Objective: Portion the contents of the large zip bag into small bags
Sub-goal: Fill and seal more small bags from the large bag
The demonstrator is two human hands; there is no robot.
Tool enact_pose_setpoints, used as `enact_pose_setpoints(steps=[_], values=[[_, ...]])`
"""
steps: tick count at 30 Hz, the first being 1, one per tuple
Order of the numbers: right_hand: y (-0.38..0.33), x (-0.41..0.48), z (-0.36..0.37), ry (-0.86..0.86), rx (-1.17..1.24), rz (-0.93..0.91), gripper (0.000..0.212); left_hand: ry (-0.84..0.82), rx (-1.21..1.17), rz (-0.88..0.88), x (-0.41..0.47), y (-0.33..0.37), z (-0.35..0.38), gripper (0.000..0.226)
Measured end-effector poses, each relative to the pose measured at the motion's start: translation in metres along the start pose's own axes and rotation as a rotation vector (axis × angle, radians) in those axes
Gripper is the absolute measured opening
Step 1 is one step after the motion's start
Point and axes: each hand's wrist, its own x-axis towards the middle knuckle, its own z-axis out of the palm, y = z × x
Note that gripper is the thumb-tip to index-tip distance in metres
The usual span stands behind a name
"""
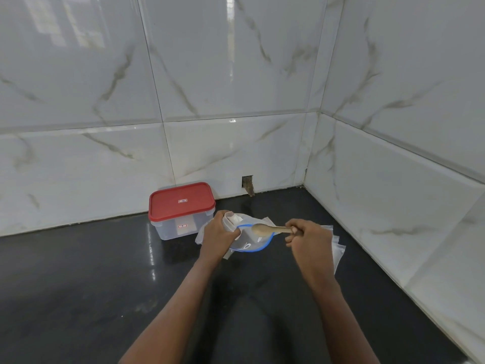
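Large bag (249, 244) lies on the bench (105, 285), just right of the red-lidded box (181, 214), blue zip mouth open. Left hand (220, 232): grip clamped on a small bag (232, 219) at that mouth's left edge. Right hand (309, 239): grip closed round the spoon (263, 229), bowl over the mouth. Film looks thin, floppy and slippery, so best held at the stiffer zip edge. Spare bags (338, 248) lie under the right hand.

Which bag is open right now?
The blue-rimmed zip bag gripped by the left hand, mouth spread under the spoon; the other clear bags lie flat on the counter.
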Motion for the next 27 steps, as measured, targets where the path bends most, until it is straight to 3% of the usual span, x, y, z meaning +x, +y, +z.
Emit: enact_pose_setpoints(steps=[5,8,13,16,19,27], values=[[0.007,-0.012,0.03,-0.253,-0.258,-0.09,0.036,-0.042,-0.028,0.035,-0.011,-0.002,0.0,0.044],[0.006,-0.014,0.059,-0.334,-0.379,-0.185,0.038,0.021,-0.055,0.079,-0.018,-0.001,-0.006,0.041],[-0.004,-0.008,0.096,-0.459,-0.428,-0.118,0.028,0.101,-0.043,0.101,-0.021,0.001,-0.018,0.039],[-0.009,-0.003,0.107,-0.503,-0.401,-0.023,0.028,0.095,-0.045,0.115,-0.019,0.001,-0.022,0.038],[-0.008,-0.002,0.108,-0.5,-0.434,-0.095,0.031,0.088,-0.031,0.121,-0.017,0.0,-0.025,0.038],[-0.004,-0.006,0.113,-0.462,-0.306,-0.011,0.03,0.074,0.017,0.087,-0.011,-0.003,-0.026,0.042]])
